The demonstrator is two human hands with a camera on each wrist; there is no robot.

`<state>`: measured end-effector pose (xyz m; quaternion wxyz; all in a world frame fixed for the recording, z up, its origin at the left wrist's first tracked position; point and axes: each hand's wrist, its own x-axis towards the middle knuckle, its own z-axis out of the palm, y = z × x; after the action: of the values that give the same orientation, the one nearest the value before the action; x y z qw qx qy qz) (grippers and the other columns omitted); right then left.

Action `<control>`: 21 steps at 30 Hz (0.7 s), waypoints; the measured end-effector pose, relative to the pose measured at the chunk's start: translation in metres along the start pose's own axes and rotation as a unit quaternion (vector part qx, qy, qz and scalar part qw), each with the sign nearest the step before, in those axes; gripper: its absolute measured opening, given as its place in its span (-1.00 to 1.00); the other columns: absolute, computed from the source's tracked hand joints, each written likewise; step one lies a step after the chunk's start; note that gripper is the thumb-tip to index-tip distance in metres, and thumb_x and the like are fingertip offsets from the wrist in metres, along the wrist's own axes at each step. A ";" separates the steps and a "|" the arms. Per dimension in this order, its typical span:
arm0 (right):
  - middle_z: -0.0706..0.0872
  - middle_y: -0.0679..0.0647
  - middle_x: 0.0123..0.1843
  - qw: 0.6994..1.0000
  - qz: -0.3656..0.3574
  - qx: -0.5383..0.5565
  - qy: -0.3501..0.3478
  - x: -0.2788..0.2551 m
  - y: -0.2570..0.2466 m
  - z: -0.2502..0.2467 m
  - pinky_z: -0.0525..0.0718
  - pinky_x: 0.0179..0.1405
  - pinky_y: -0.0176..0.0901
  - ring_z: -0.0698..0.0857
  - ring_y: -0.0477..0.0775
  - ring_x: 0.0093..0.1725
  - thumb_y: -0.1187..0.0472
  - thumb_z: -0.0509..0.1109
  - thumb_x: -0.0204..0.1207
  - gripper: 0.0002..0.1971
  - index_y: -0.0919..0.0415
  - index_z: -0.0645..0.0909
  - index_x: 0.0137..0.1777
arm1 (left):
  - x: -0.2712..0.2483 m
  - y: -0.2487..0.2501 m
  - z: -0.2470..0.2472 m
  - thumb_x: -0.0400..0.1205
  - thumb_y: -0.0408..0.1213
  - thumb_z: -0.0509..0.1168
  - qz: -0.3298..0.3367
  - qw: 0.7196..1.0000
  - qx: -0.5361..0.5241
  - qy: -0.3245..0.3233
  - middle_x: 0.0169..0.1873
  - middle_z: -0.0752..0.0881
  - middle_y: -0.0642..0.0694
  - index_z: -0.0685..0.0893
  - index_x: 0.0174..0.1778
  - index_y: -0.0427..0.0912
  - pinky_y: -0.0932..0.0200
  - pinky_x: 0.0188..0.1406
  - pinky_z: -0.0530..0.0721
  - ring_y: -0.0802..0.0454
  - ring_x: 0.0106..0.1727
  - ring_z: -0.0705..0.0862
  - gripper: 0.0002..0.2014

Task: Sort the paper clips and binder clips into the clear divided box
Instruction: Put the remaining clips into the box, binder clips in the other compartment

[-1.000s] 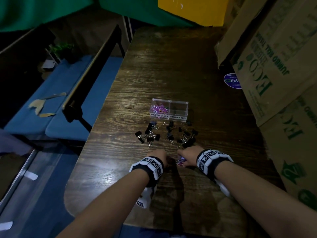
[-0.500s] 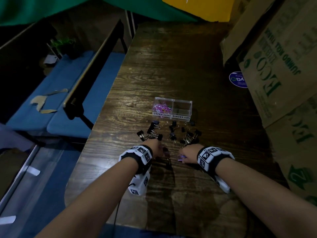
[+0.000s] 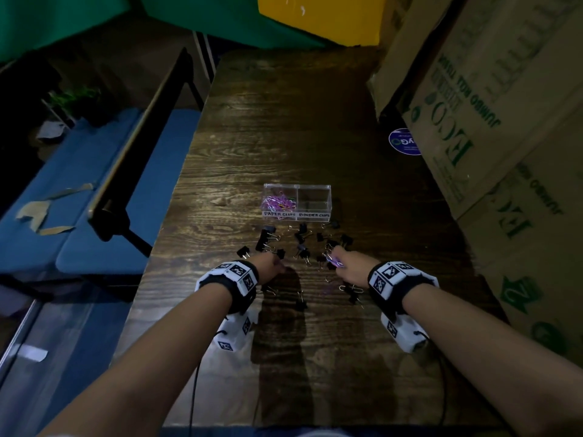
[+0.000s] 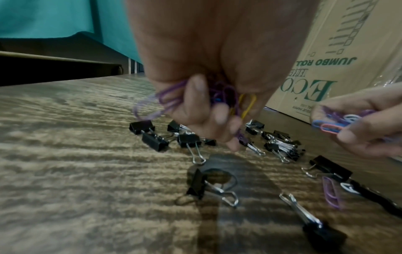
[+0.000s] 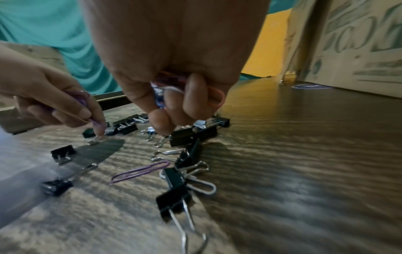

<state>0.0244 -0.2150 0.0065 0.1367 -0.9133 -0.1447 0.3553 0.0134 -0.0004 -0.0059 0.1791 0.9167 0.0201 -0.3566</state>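
Note:
The clear divided box [image 3: 297,202] stands mid-table, labelled for paper clips on the left and binder clips on the right. Pink and purple paper clips [image 3: 277,200] lie in its left cell; the right cell looks bare. Several black binder clips [image 3: 303,241] lie scattered in front of it. My left hand [image 3: 268,266] grips a bunch of purple and yellow paper clips [image 4: 169,99] just above the binder clips. My right hand [image 3: 347,266] holds a bunch of blue, pink and white paper clips [image 4: 335,123]. One purple paper clip [image 5: 141,171] lies loose on the table.
Large cardboard cartons [image 3: 492,121] crowd the table's right side, with a round blue sticker [image 3: 405,141] beside them. A black bar [image 3: 138,159] and blue cushions [image 3: 94,200] lie off the table's left edge. More binder clips [image 3: 301,302] lie near my wrists.
Both hands have moved forward from the near part of the table into the scatter of binder clips, each still holding paper clips. The camera has come closer to the table.

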 end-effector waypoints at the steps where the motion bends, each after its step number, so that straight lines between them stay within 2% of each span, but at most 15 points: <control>1: 0.62 0.17 -0.14 1.000 0.004 0.008 0.004 0.000 0.003 0.002 0.40 -0.38 -0.14 0.55 0.10 -0.25 0.22 0.13 0.68 -0.64 0.18 0.28 0.45 | 0.000 0.001 -0.001 0.78 -0.24 0.01 0.004 1.000 -0.008 0.000 0.28 0.67 -0.28 0.64 0.30 -0.27 0.20 -0.10 0.44 -0.17 0.13 0.66 -0.65; 2: 0.61 0.13 -0.20 1.000 0.007 0.016 0.004 -0.001 0.005 0.003 0.38 -0.44 -0.16 0.53 0.06 -0.33 0.23 0.12 0.68 -0.62 0.13 0.25 0.48 | 0.000 0.002 -0.002 0.78 -0.27 0.01 0.009 1.000 -0.012 0.001 0.28 0.67 -0.29 0.64 0.29 -0.29 0.21 -0.15 0.44 -0.11 0.04 0.62 -0.65; 4: 0.63 0.11 -0.23 0.999 0.022 0.036 -0.005 -0.002 0.010 0.005 0.38 -0.50 -0.20 0.50 0.00 -0.42 0.26 0.08 0.69 -0.59 0.06 0.22 0.52 | 0.003 0.004 -0.002 0.77 -0.34 0.02 0.019 1.000 -0.018 -0.005 0.28 0.68 -0.29 0.65 0.27 -0.32 0.20 -0.28 0.46 -0.02 -0.02 0.55 -0.67; 6: 0.61 0.11 -0.19 0.998 0.037 0.054 -0.006 -0.006 0.013 0.004 0.40 -0.47 -0.19 0.55 0.05 -0.34 0.29 0.03 0.69 -0.67 0.08 0.35 0.42 | 0.006 0.006 -0.001 0.75 -0.39 0.05 0.018 1.000 -0.015 -0.016 0.28 0.69 -0.27 0.66 0.27 -0.33 0.23 -0.36 0.50 0.00 -0.01 0.56 -0.68; 7: 0.60 0.12 -0.16 0.998 0.041 0.057 -0.001 -0.007 0.015 0.004 0.40 -0.44 -0.18 0.58 0.10 -0.24 0.29 0.02 0.69 -0.72 0.11 0.41 0.32 | 0.007 0.007 -0.001 0.75 -0.38 0.07 0.017 1.000 -0.012 -0.017 0.28 0.69 -0.27 0.66 0.28 -0.32 0.24 -0.34 0.53 -0.02 0.01 0.59 -0.69; 9: 0.65 0.15 -0.09 0.998 0.038 0.049 0.004 -0.010 0.016 0.005 0.43 -0.31 -0.15 0.60 0.14 -0.07 0.26 0.01 0.71 -0.82 0.14 0.43 0.16 | 0.008 0.011 -0.002 0.75 -0.32 0.08 0.014 1.000 -0.009 -0.012 0.28 0.68 -0.28 0.63 0.30 -0.32 0.14 -0.11 0.59 -0.15 0.15 0.65 -0.69; 10: 0.68 0.20 0.02 0.999 0.035 0.036 0.003 -0.011 0.016 0.006 0.46 -0.21 -0.13 0.64 0.19 0.00 0.22 0.02 0.72 -0.82 0.16 0.43 0.18 | 0.007 0.011 -0.003 0.76 -0.29 0.06 0.014 1.000 -0.008 -0.001 0.23 0.67 -0.28 0.60 0.32 -0.33 0.12 -0.02 0.56 -0.19 0.19 0.64 -0.68; 11: 0.68 0.23 0.14 0.999 0.031 0.015 -0.003 -0.010 0.015 0.008 0.48 -0.12 -0.11 0.66 0.23 0.08 0.17 0.02 0.73 -0.77 0.19 0.43 0.25 | 0.004 0.011 -0.005 0.78 -0.24 0.03 0.015 1.000 -0.008 0.012 0.13 0.66 -0.27 0.57 0.32 -0.33 0.11 0.00 0.52 -0.19 0.13 0.64 -0.66; 13: 0.66 0.24 0.25 0.999 0.017 -0.042 -0.016 -0.008 0.010 0.013 0.54 -0.02 -0.06 0.66 0.27 0.18 0.09 0.04 0.73 -0.68 0.23 0.41 0.36 | 0.002 0.003 -0.009 0.78 -0.15 -0.01 0.011 0.999 -0.007 0.044 -0.05 0.61 -0.23 0.57 0.28 -0.31 0.14 -0.06 0.47 -0.13 -0.03 0.59 -0.63; 17: 0.68 0.18 0.27 0.991 -0.041 -0.127 -0.018 -0.002 0.003 0.024 0.61 0.09 -0.05 0.67 0.21 0.20 -0.01 0.21 0.65 -0.61 0.16 0.44 0.38 | -0.002 -0.028 -0.011 0.78 -0.04 -0.03 -0.033 0.998 0.006 0.047 -0.03 0.62 -0.31 0.60 0.02 -0.33 0.11 -0.06 0.48 -0.16 -0.02 0.62 -0.56; 19: 0.67 0.17 0.29 0.984 -0.058 -0.167 -0.030 0.002 0.001 0.026 0.63 0.08 -0.06 0.67 0.20 0.22 -0.02 0.30 0.60 -0.55 0.13 0.39 0.42 | -0.008 -0.041 -0.009 0.78 0.00 -0.05 -0.052 0.997 0.031 0.043 0.01 0.67 -0.36 0.63 0.04 -0.37 0.10 -0.08 0.47 -0.21 0.07 0.67 -0.49; 21: 0.65 0.17 0.31 0.978 -0.060 -0.198 -0.041 0.006 -0.002 0.026 0.63 0.09 -0.07 0.66 0.21 0.25 0.02 0.33 0.59 -0.53 0.14 0.38 0.44 | -0.015 -0.051 -0.006 0.78 0.01 -0.06 -0.070 0.995 0.049 0.050 -0.16 0.64 -0.33 0.60 -0.11 -0.34 0.16 -0.13 0.40 -0.23 0.10 0.69 -0.49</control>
<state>0.0108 -0.2070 -0.0150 -0.0316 -0.8968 -0.2716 0.3479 -0.0020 0.0505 -0.0076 0.1075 0.9375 0.0755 -0.3222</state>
